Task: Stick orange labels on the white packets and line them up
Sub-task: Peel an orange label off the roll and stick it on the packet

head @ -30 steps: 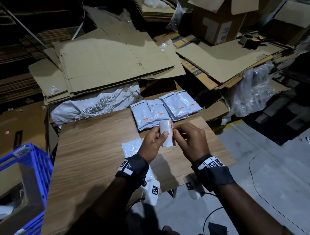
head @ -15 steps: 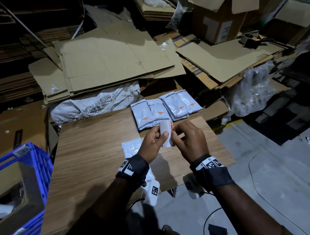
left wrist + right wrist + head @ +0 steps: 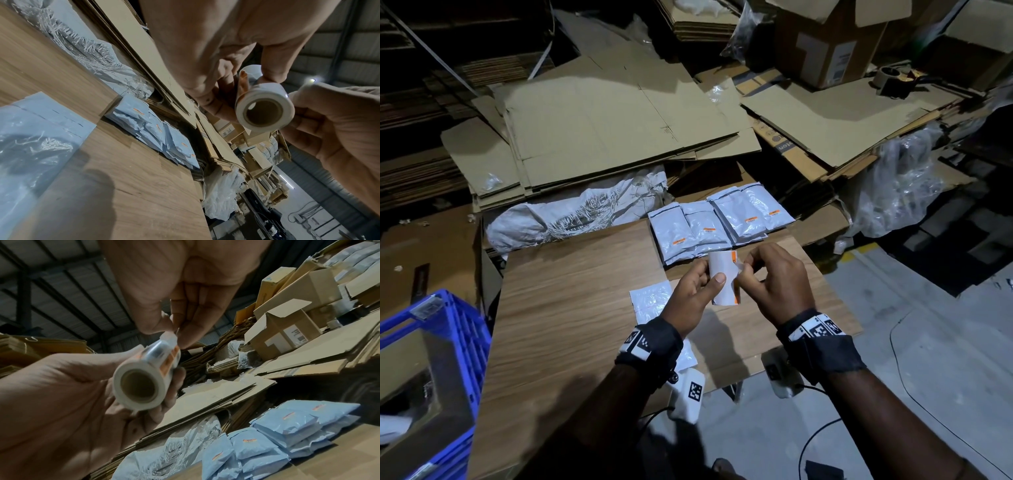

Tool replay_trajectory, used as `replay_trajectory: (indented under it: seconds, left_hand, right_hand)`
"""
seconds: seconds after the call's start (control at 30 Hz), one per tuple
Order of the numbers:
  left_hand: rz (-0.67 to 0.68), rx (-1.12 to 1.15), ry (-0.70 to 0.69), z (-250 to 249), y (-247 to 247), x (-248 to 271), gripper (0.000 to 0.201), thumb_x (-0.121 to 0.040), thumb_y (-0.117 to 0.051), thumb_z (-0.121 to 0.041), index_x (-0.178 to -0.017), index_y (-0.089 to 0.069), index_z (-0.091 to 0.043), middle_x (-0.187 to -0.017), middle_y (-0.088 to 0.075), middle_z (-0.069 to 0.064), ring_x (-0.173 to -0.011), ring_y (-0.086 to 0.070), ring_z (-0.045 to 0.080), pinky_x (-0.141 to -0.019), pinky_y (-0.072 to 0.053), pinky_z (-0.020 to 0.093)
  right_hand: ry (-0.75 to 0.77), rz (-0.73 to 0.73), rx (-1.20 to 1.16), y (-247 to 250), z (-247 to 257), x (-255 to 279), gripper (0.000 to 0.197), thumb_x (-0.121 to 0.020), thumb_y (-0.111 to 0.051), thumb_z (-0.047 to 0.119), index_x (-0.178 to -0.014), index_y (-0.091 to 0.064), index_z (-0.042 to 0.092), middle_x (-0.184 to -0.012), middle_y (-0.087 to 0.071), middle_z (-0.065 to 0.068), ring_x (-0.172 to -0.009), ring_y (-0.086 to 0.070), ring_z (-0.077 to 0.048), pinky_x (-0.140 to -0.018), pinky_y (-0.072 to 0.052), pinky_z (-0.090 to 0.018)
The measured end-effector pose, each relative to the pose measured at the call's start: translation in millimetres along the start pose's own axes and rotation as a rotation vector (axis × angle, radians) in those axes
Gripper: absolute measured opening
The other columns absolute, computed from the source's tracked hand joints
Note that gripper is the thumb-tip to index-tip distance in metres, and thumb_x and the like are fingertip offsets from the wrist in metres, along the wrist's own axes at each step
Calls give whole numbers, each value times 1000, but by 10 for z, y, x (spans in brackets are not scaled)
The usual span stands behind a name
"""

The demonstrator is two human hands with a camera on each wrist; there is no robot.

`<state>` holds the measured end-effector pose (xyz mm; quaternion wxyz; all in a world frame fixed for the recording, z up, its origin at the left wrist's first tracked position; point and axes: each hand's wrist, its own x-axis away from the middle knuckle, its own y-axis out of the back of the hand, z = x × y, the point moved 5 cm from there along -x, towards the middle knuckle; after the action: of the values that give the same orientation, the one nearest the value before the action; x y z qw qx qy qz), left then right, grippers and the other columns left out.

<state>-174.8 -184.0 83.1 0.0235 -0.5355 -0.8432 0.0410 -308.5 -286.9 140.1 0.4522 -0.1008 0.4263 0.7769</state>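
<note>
Left hand (image 3: 693,294): fingers and thumb wrapped round the label roll (image 3: 723,281), held above the wooden board (image 3: 571,308).
Right hand (image 3: 777,284): thumb and forefinger pinch a label edge at the roll's far end.
Change: since a second ago the roll has tilted and a flap has peeled up from it.
Packets: the labelled packets (image 3: 719,222) overlap in a row at the board's far edge; an unlabelled packet (image 3: 650,301) lies under the left hand.
Wrist views only: the roll's hollow core (image 3: 264,114); the lifted flap (image 3: 169,338).

Left hand (image 3: 693,291) grips label roll (image 3: 723,278); right hand (image 3: 779,284) pinches its end
</note>
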Motion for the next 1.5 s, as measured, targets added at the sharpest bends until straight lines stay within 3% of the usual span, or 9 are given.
replay_trajectory:
  seconds: [0.27, 0.53, 0.63, 0.83, 1.03, 1.23, 1.33, 1.4, 1.5]
  left_hand:
    - [46, 10, 66, 170, -69, -2, 48, -97, -60, -27, -140, -49, -9, -127, -66, 23, -119, -63, 41, -102, -50, 52]
    - [48, -228, 48, 615, -241, -212, 58, -84, -66, -50, -128, -56, -15, -118, -67, 4, -110, -63, 17, -94, -53, 40]
    - [46, -399, 45, 856, -387, -330, 47, -85, -68, -37, -127, -57, -19, -111, -67, -5, -101, -61, 10, -84, -53, 36]
    - [22, -488, 95, 1293, -686, -541, 41, -87, -74, -5, -124, -60, -14, -104, -67, -8, -89, -54, -7, -67, -35, -2]
    - [7, -591, 140, 1678, -754, -668, 37, -85, -77, -10, -117, -61, -19, -101, -67, -8, -88, -57, 7, -60, -34, 12]
    - [47, -700, 132, 1868, -682, -711, 41, -85, -74, -11, -120, -59, -25, -110, -69, 1, -99, -63, 23, -71, -38, 22]
    - [95, -767, 193, 1855, -603, -702, 66, -79, -70, -6, -138, -52, -28, -135, -61, 3, -124, -55, 27, -93, -44, 28]
    - [83, -872, 175, 1761, -505, -656, 70, -82, -65, -7, -146, -46, -26, -148, -49, 2, -133, -43, 27, -106, -31, 29]
    - [5, -949, 61, 1440, -312, -592, 64, -86, -63, -9, -146, -47, -22, -148, -46, 0, -133, -38, 24, -104, -22, 22]
  right_hand:
    - [-17, -69, 88, 275, -180, -38, 10, -82, -65, 15, -78, -56, 13, -77, -58, 3, -69, -56, -20, -59, -48, -42]
    - [-145, -108, 81, 515, -523, 180, 8, -79, -66, 14, -78, -58, 17, -78, -59, 4, -73, -59, -16, -60, -51, -40]
    - [-215, -78, 110, 543, -706, 365, 14, -82, -69, 14, -77, -57, 19, -78, -58, 7, -73, -58, -15, -60, -51, -41]
    - [-394, 11, 133, 499, -1100, 676, 18, -83, -72, 13, -77, -58, 23, -77, -61, 10, -73, -61, -13, -61, -54, -41]
    - [-505, 82, -16, 400, -1329, 862, 11, -91, -66, 18, -85, -61, 26, -64, -69, 7, -61, -71, -10, -60, -58, -46]
    - [-407, 121, 3, 303, -1276, 794, 11, -94, -69, 15, -93, -61, 22, -74, -74, 9, -69, -72, -7, -64, -58, -40]
    - [-334, 121, 29, 232, -1209, 725, 8, -94, -69, 17, -92, -62, 21, -73, -71, 6, -65, -67, -11, -60, -55, -39]
    - [-272, 116, 2, 183, -1118, 676, 3, -94, -65, 20, -92, -62, 19, -77, -71, 5, -68, -69, -10, -63, -56, -37]
    - [-176, 103, -50, 100, -968, 601, 3, -93, -66, 12, -92, -66, 15, -83, -72, 5, -75, -69, -6, -69, -56, -23]
